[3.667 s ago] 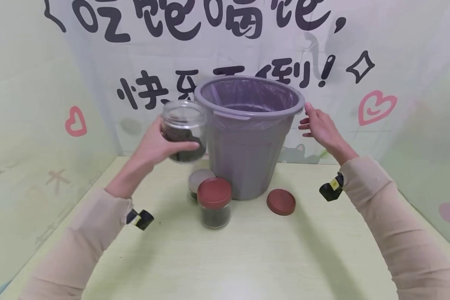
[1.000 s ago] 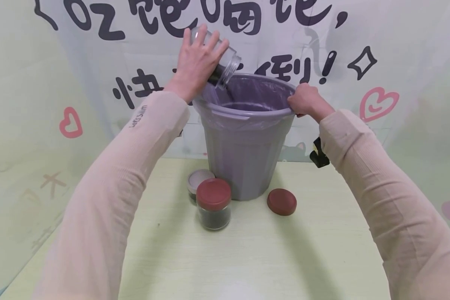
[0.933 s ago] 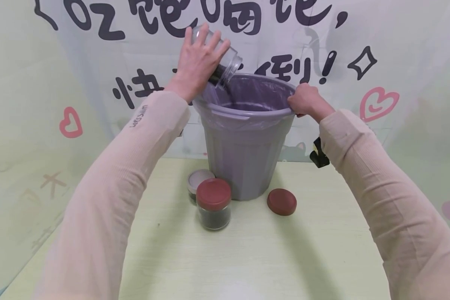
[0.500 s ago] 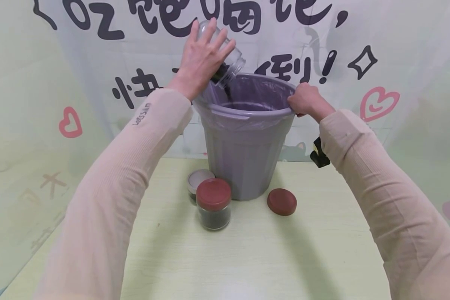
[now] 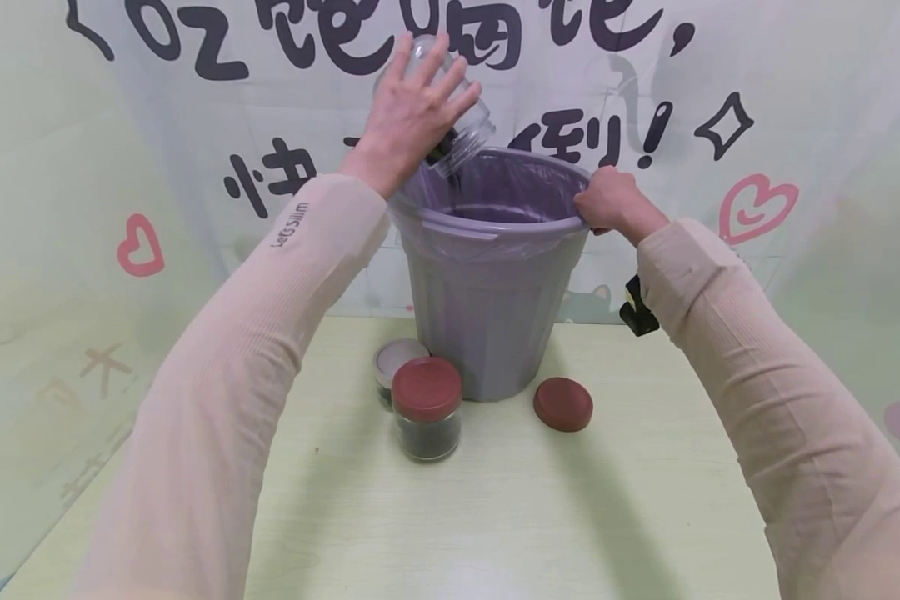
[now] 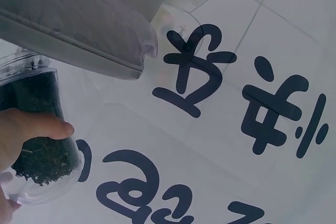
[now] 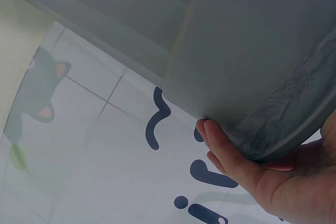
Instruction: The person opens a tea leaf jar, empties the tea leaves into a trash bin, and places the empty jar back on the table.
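My left hand (image 5: 414, 112) grips a clear open jar (image 5: 471, 125), tilted mouth-down over the left side of a grey-purple trash can (image 5: 487, 308). Dark loose bits that look like dried tea leaves (image 6: 44, 158) fill part of the jar, and a thin dark stream of them falls into the can. In the left wrist view my thumb lies across the jar's side. The can has a clear plastic liner (image 7: 278, 114) folded over its rim. My right hand (image 5: 613, 200) holds that rim on the right side, with fingers under its outer edge in the right wrist view.
At the can's foot stand a red-lidded glass jar (image 5: 427, 408) with dark contents and, behind it, a jar with a pale lid (image 5: 399, 354). A loose red lid (image 5: 563, 404) lies to the right on the pale tabletop (image 5: 495, 517). A printed white sheet (image 5: 285, 108) hangs behind.
My left hand lifted the jar from beside the can, tipped it over the opening and has since tilted it more steeply. My right hand moved onto the rim and took hold.
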The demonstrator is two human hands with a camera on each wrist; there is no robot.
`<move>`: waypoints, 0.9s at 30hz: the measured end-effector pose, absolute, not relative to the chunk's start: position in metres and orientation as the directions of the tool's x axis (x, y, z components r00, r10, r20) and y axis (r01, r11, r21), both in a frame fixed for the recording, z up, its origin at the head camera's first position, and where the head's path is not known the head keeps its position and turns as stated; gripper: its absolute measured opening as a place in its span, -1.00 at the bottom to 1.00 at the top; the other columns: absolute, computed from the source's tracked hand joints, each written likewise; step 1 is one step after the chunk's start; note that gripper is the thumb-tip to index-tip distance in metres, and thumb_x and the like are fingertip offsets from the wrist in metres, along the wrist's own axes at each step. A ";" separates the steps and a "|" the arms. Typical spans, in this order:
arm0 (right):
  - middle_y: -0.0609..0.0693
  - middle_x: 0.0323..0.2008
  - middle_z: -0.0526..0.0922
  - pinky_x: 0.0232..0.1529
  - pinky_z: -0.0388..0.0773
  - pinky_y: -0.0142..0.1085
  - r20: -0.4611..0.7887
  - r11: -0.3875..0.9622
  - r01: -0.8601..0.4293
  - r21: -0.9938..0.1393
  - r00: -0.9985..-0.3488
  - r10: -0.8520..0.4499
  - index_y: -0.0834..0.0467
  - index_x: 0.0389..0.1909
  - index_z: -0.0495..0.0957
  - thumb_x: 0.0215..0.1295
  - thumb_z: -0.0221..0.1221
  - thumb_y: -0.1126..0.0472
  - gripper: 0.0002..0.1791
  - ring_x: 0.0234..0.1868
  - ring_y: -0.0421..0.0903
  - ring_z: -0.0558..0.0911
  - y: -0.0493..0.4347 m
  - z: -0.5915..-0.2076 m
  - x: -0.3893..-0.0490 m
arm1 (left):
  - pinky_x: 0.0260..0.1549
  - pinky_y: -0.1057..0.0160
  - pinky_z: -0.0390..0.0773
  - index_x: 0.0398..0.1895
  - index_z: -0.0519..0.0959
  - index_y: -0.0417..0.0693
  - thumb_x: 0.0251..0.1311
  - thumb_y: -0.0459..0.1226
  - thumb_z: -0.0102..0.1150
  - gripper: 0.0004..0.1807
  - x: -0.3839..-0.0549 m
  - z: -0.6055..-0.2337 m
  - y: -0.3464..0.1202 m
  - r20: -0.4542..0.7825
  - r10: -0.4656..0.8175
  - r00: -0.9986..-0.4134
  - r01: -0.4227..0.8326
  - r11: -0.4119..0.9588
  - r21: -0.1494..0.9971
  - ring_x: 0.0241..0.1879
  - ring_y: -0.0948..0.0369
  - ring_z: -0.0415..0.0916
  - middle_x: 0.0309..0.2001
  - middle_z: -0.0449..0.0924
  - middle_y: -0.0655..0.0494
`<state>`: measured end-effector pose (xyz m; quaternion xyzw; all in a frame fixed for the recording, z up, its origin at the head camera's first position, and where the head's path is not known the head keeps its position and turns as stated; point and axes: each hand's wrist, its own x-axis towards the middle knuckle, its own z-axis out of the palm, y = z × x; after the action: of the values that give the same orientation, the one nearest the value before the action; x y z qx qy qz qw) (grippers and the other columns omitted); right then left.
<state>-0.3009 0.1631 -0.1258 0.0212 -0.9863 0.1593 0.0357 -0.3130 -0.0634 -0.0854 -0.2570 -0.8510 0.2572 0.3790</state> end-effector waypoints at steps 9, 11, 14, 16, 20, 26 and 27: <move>-0.07 -0.78 0.40 -0.53 0.47 -0.45 0.079 0.948 -0.050 -0.313 -0.997 -0.027 0.20 -0.63 0.28 0.11 -0.21 0.33 -0.81 -0.88 -0.32 0.41 0.164 -0.126 -0.301 | 0.24 -0.11 -0.13 0.26 0.11 0.00 -0.05 -0.57 0.07 -0.24 -0.312 -0.084 -0.059 0.464 0.659 -0.592 0.226 0.689 -0.689 0.32 -0.07 -0.13 0.30 0.05 -0.11; -0.06 -0.77 0.40 -0.53 0.47 -0.45 0.077 0.948 -0.047 -0.316 -0.997 -0.024 0.20 -0.63 0.28 0.11 -0.21 0.33 -0.81 -0.88 -0.32 0.42 0.163 -0.126 -0.302 | 0.24 -0.11 -0.13 0.27 0.11 0.00 -0.07 -0.56 0.09 -0.23 -0.312 -0.084 -0.058 0.460 0.662 -0.591 0.221 0.681 -0.698 0.32 -0.06 -0.13 0.30 0.05 -0.10; -0.03 -0.74 0.42 -0.57 0.46 -0.47 0.074 0.944 -0.042 -0.328 -0.997 -0.019 0.21 -0.62 0.28 0.11 -0.21 0.33 -0.82 -0.85 -0.29 0.45 0.163 -0.126 -0.302 | 0.25 -0.10 -0.13 0.26 0.12 0.00 -0.01 -0.57 0.02 -0.28 -0.312 -0.084 -0.058 0.460 0.672 -0.581 0.222 0.674 -0.705 0.32 -0.05 -0.12 0.29 0.06 -0.09; -0.02 -0.73 0.42 -0.59 0.46 -0.47 0.075 0.942 -0.042 -0.332 -0.997 -0.018 0.21 -0.61 0.28 0.11 -0.21 0.34 -0.83 -0.83 -0.27 0.48 0.163 -0.126 -0.302 | 0.25 -0.10 -0.12 0.25 0.13 0.00 0.03 -0.59 -0.06 -0.31 -0.313 -0.085 -0.057 0.463 0.679 -0.569 0.221 0.669 -0.710 0.32 -0.05 -0.11 0.29 0.07 -0.08; -0.02 -0.73 0.42 -0.57 0.46 -0.46 0.080 0.946 -0.055 -0.319 -0.996 -0.031 0.21 -0.62 0.28 0.10 -0.21 0.34 -0.82 -0.83 -0.26 0.48 0.163 -0.126 -0.302 | 0.25 -0.08 -0.11 0.24 0.15 0.01 0.07 -0.61 -0.15 -0.36 -0.313 -0.085 -0.056 0.473 0.694 -0.543 0.218 0.661 -0.718 0.31 -0.03 -0.09 0.28 0.10 -0.06; -0.05 -0.77 0.40 -0.61 0.46 -0.47 0.080 0.946 -0.062 -0.319 -0.996 -0.038 0.21 -0.63 0.28 0.10 -0.21 0.34 -0.82 -0.86 -0.29 0.44 0.164 -0.126 -0.303 | 0.25 -0.08 -0.10 0.24 0.15 0.02 0.11 -0.60 -0.19 -0.38 -0.313 -0.085 -0.052 0.457 0.710 -0.536 0.207 0.635 -0.744 0.32 -0.03 -0.09 0.28 0.11 -0.06; -0.05 -0.77 0.40 -0.62 0.45 -0.48 0.079 0.945 -0.061 -0.320 -0.996 -0.037 0.21 -0.63 0.27 0.10 -0.21 0.34 -0.83 -0.87 -0.30 0.44 0.164 -0.127 -0.303 | 0.25 -0.08 -0.10 0.24 0.14 0.02 0.11 -0.59 -0.17 -0.38 -0.313 -0.085 -0.052 0.449 0.714 -0.538 0.205 0.627 -0.751 0.32 -0.03 -0.10 0.28 0.11 -0.06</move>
<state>-0.3027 0.1637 -0.1266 0.0248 -0.9856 0.1634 0.0361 -0.3133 -0.0516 -0.0845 -0.2822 -0.8138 0.3267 0.3891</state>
